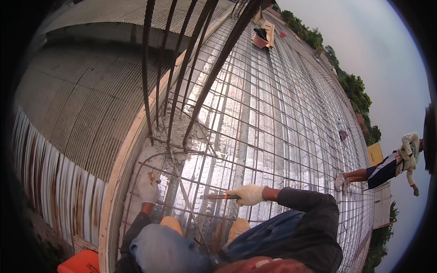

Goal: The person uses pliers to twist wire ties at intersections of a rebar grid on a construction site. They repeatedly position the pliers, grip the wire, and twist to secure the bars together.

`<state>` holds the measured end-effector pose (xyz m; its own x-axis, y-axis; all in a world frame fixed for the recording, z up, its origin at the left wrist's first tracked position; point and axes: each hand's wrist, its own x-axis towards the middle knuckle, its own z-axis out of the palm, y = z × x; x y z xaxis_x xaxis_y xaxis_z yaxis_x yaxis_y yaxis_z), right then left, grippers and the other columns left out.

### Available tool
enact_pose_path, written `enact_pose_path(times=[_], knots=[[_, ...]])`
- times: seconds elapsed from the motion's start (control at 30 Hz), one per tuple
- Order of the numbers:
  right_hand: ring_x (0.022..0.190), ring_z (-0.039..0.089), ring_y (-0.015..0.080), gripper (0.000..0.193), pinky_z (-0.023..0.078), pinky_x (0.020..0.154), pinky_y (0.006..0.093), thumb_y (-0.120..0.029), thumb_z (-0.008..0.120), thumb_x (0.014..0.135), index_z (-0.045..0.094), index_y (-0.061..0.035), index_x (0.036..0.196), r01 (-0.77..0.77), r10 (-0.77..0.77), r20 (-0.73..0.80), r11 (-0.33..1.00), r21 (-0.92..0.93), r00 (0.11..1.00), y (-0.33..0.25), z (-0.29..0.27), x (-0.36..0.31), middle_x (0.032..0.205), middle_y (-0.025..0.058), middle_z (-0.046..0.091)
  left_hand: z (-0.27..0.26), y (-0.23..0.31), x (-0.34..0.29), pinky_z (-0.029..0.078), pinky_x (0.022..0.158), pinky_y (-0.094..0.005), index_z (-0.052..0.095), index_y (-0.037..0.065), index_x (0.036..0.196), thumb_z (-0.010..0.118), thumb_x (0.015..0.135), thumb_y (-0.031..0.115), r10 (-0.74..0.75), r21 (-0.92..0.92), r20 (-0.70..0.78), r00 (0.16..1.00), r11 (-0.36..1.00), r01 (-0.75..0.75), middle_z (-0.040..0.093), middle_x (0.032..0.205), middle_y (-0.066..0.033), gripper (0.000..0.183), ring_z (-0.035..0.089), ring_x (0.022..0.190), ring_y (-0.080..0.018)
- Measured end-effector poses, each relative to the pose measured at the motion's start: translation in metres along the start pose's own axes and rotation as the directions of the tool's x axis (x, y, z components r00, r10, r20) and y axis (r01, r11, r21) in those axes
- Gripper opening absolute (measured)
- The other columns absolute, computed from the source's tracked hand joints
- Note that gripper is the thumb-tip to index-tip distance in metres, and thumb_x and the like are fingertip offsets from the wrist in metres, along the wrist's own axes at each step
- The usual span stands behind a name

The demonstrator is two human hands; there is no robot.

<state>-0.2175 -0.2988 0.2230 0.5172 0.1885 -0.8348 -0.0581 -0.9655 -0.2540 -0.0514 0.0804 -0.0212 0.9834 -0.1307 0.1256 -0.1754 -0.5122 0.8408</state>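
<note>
My right hand (250,194), in a pale knit glove, grips pliers (220,197) with reddish handles. Their metal end points left, above the steel mesh. To the left, my gloved left hand (148,188) rests low by the concrete edge strip, beside a curved rebar (136,182). Its bare fingertips look drawn together; whatever they hold, if anything, is too small to make out. Between my hands, a thin bar (186,199) runs slantwise over the shiny metal decking (205,170).
Tall upright rebars (174,91) rise just ahead of my left hand. A wooden form board (119,166) edges the deck above corrugated roofing (86,104). Rebar mesh (277,132) spans the decking. Another person (393,164) stands at right; a reddish tub (260,41) sits far ahead.
</note>
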Motion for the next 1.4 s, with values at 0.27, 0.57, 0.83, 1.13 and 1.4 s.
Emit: enact_pose_path(times=[0.27,0.57,0.83,1.13,1.4], knots=[[0.124,0.073,0.0405,0.084,0.054,0.109,0.048,-0.017,0.067,0.093,0.046,-0.0179,0.175,0.119,-0.124,0.006,0.967,0.226,0.992,0.03,0.032,0.014,0.132,0.025,0.078,0.004,0.023,-0.001,0.059,0.083,-0.0507,0.069,-0.001,0.116,0.062,0.104,0.005,-0.122,-0.023,0.019,0.992,0.992,0.122,0.072,0.098,-0.0252,0.015,0.074,0.091,-0.0455],[0.123,0.073,0.0406,0.082,0.055,0.109,0.0481,-0.023,0.067,0.094,0.049,-0.0238,0.174,0.062,-0.028,-0.13,0.962,0.267,0.991,0.074,0.027,0.003,0.136,0.025,0.077,0.003,0.023,0.002,0.059,0.087,-0.053,0.074,0.006,0.13,0.069,0.098,0.017,-0.088,0.224,0.075,0.993,0.972,0.069,0.079,0.109,-0.0228,0.033,0.077,0.1,-0.0438],[0.082,0.062,0.0203,0.06,0.05,0.077,0.0452,-0.03,0.058,0.1,0.065,-0.0047,0.154,-0.043,0.197,-0.336,0.909,0.414,0.921,0.099,0.039,-0.019,0.084,0.0069,0.063,-0.009,0.008,0.008,0.058,0.079,-0.0554,0.076,0.013,0.123,0.062,0.108,0.031,-0.041,0.47,0.197,0.98,0.881,-0.058,0.081,0.099,-0.0207,0.027,0.078,0.09,-0.0448],[0.128,0.075,0.0237,0.072,0.057,0.117,0.0456,-0.049,0.067,0.114,0.049,-0.0132,0.173,-0.067,0.587,-0.188,0.384,0.921,0.787,0.113,0.152,-0.13,0.146,0.0139,0.075,0.003,0.007,0.007,0.059,0.077,-0.0484,0.078,0.009,0.112,0.064,0.109,0.03,-0.025,0.36,0.266,0.964,0.93,-0.075,0.08,0.092,-0.0187,0.025,0.078,0.086,-0.0397],[0.121,0.075,0.0198,0.07,0.059,0.108,0.0423,-0.047,0.07,0.113,0.05,-0.0166,0.173,-0.176,0.661,0.057,0.115,0.978,0.748,0.049,0.223,-0.172,0.141,0.013,0.077,-0.003,-0.015,0.012,0.053,0.09,-0.0292,0.069,-0.002,0.12,0.06,0.105,0.007,-0.183,0.003,0.368,0.912,0.981,0.196,0.077,0.104,-0.0068,0.019,0.07,0.093,-0.0156]])
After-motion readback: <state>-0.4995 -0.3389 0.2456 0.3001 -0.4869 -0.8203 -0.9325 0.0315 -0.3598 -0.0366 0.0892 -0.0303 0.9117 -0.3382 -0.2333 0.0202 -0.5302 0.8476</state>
